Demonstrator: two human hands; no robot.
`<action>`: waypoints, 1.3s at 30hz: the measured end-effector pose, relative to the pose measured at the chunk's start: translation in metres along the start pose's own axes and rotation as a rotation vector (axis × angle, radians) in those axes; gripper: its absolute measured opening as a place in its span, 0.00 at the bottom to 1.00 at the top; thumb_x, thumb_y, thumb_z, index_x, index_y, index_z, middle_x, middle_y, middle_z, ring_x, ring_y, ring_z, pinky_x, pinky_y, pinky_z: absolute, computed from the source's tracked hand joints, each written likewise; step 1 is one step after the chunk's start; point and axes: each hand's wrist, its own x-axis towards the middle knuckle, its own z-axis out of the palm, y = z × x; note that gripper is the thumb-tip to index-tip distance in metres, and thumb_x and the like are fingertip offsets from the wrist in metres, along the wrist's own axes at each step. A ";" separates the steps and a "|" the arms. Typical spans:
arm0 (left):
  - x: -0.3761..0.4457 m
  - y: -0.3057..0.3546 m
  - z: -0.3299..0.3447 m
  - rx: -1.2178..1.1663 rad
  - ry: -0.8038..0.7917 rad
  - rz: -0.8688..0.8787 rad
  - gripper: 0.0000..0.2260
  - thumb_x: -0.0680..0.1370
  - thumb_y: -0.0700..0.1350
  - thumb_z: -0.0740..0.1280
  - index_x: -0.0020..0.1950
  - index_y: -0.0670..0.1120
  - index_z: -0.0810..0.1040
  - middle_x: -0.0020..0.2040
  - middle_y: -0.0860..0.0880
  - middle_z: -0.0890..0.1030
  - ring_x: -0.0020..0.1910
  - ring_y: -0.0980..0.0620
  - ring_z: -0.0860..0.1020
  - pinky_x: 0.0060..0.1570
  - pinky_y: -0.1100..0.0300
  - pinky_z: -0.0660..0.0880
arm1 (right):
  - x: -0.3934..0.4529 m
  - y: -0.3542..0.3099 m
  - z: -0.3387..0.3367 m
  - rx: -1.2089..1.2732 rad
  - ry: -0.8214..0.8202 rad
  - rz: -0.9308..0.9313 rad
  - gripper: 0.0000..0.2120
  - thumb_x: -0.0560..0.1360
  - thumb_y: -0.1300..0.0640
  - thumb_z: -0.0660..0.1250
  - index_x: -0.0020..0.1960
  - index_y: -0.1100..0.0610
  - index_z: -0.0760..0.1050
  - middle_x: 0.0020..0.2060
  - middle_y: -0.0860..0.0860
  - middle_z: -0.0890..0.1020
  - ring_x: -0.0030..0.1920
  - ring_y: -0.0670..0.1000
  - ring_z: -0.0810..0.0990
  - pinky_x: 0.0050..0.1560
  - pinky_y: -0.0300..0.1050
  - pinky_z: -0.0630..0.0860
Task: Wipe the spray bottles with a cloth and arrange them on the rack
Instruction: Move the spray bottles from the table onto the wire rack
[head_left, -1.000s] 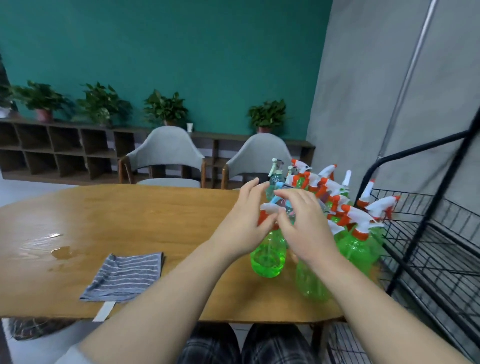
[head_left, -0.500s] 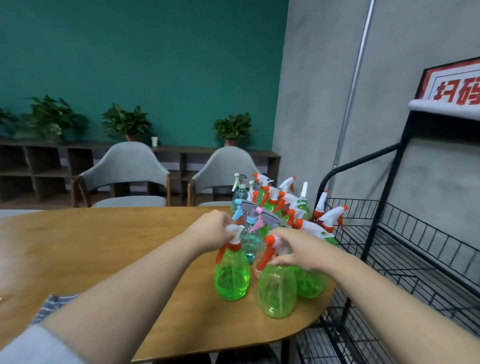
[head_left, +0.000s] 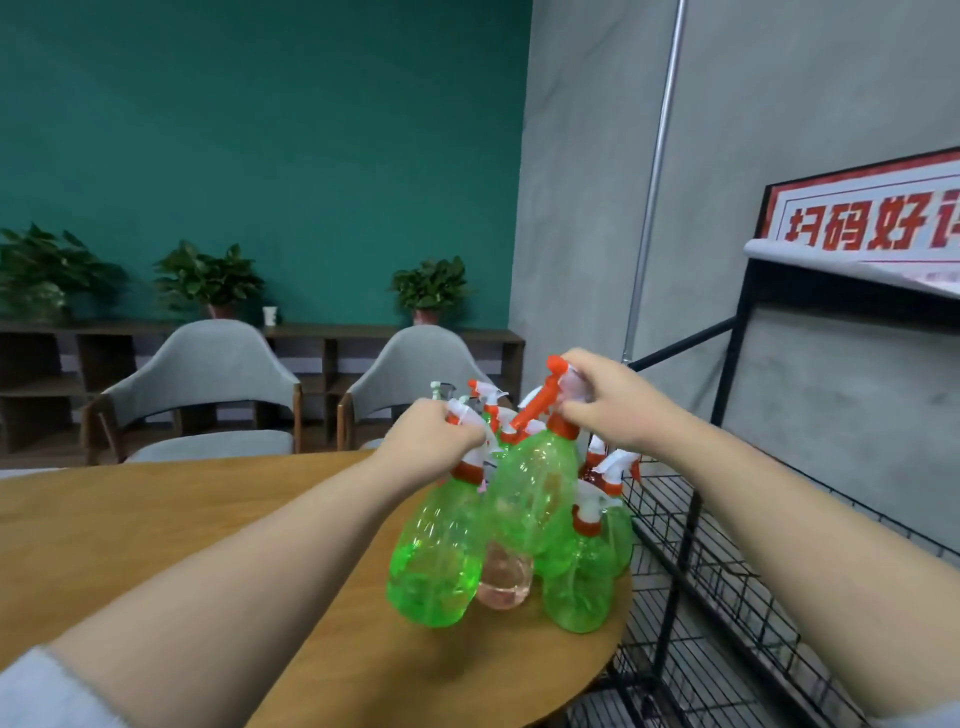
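Above table (head_left: 156, 530), both green bottles now lifted, left hand (head_left: 431, 447), right hand (head_left: 608, 405)

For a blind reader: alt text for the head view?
Each hand, left and right, grips a green spray bottle by its head, raised above more bottles on a wooden table, beside a black wire rack.

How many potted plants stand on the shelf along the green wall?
3. One potted plant is at the far left, one is behind the left chair, and one is behind the right chair. More may be hidden beyond the left edge.
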 end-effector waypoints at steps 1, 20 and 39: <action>0.006 0.011 -0.003 -0.051 0.007 0.010 0.13 0.75 0.43 0.63 0.29 0.44 0.73 0.26 0.50 0.69 0.25 0.53 0.65 0.28 0.62 0.62 | 0.005 -0.002 -0.010 0.017 0.044 -0.008 0.07 0.74 0.62 0.65 0.49 0.54 0.70 0.38 0.47 0.75 0.40 0.49 0.74 0.43 0.45 0.71; 0.196 0.141 0.051 -0.511 -0.257 0.124 0.10 0.77 0.35 0.64 0.46 0.49 0.81 0.32 0.51 0.78 0.28 0.55 0.73 0.22 0.68 0.65 | 0.139 0.139 -0.082 -0.111 0.213 0.102 0.20 0.71 0.71 0.64 0.41 0.45 0.66 0.36 0.44 0.74 0.37 0.34 0.73 0.37 0.28 0.67; 0.176 0.149 0.154 -0.625 -0.304 0.091 0.05 0.80 0.39 0.64 0.48 0.47 0.77 0.36 0.46 0.78 0.28 0.58 0.77 0.22 0.71 0.65 | 0.068 0.213 -0.120 -0.443 0.001 0.217 0.03 0.75 0.55 0.66 0.48 0.53 0.75 0.42 0.51 0.81 0.45 0.55 0.77 0.42 0.47 0.72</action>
